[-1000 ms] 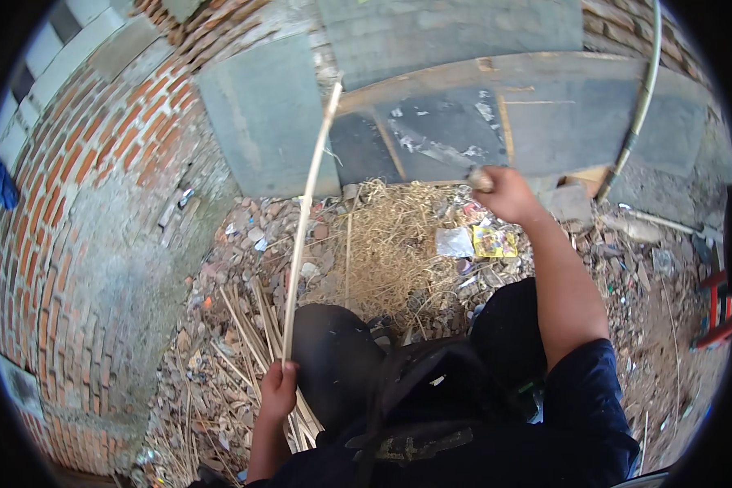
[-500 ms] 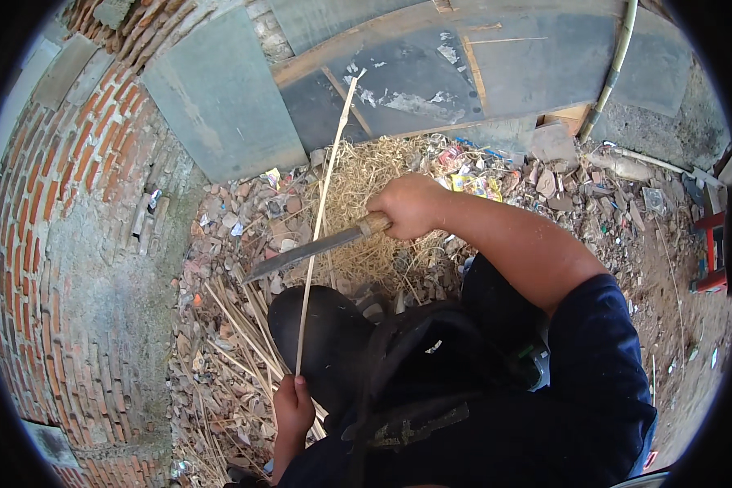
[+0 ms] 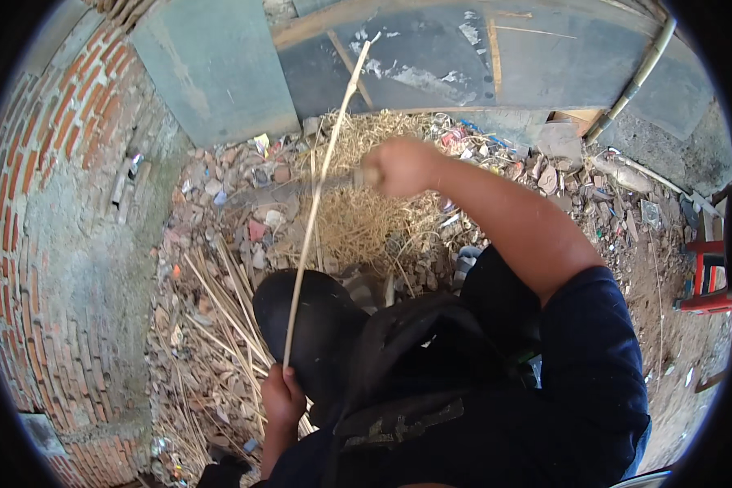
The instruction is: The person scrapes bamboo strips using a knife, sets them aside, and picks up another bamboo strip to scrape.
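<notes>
My left hand (image 3: pixel 283 397), low at the left beside my knee, is closed around the lower end of a long, pale bamboo stick (image 3: pixel 321 175). The stick slants up and away across my dark-clad knee, with a knot and a frayed tip at its far end. In my right hand (image 3: pixel 407 167) is the wooden handle of a machete (image 3: pixel 272 193), its blade smeared by motion and pointing left. The blade crosses the stick in the view; whether the two touch I cannot tell. Curly shavings (image 3: pixel 358 224) lie heaped on the ground beneath.
More pale sticks (image 3: pixel 232 301) lie at my left knee. Stones and litter (image 3: pixel 256 232) cover the ground. A brick wall (image 3: pixel 37 301) rises at left, and grey panels (image 3: pixel 431 61) stand at the back. At far right is a red stool (image 3: pixel 705 276).
My right hand and the machete have moved away from me, farther up the stick. The blade is now blurred. My left hand still grips the stick's lower end, and the whole view has shifted slightly.
</notes>
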`<state>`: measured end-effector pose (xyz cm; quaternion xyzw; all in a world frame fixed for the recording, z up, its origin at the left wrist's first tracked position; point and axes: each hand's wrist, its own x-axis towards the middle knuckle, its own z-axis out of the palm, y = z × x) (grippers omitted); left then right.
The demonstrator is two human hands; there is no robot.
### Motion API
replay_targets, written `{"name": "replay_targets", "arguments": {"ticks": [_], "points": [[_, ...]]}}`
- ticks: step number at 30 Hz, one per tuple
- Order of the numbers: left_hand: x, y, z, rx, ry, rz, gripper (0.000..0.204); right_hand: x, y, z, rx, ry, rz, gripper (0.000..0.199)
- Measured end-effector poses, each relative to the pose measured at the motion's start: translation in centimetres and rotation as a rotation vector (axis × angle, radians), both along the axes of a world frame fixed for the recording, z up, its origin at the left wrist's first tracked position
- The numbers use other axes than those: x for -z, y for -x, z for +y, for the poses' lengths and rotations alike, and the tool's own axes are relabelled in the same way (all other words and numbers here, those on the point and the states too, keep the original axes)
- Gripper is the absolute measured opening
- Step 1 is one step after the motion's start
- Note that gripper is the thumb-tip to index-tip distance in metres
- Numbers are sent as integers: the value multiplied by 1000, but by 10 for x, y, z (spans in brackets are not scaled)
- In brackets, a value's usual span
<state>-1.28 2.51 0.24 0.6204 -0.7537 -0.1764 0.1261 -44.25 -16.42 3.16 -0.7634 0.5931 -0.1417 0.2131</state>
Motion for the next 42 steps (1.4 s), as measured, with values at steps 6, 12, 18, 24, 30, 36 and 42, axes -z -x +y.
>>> {"name": "replay_targets", "arguments": {"ticks": [6, 12, 18, 24, 30, 36, 42], "points": [[-10, 2, -7, 20, -10, -45, 32, -4, 20, 3, 86, -87, -24, 19], [-10, 1, -6, 48, -55, 48, 44, -9, -8, 20, -172, -114, 19, 19], [-17, -1, -16, 50, -111, 49, 43, 8, 26, 10, 149, -106, -26, 15], [-5, -12, -6, 111, 15, -12, 40, -7, -27, 34, -148, 8, 94, 16], [-16, -5, -18, 69, -104, 86, 45, 22, 15, 10, 102, -88, 7, 24], [-15, -12, -12, 100, -137, 44, 47, -5, -25, 33, -79, -58, 46, 16], [-13, -2, -17, 115, 12, -35, 40, 27, 45, 1, 248, -137, 15, 21]]}}
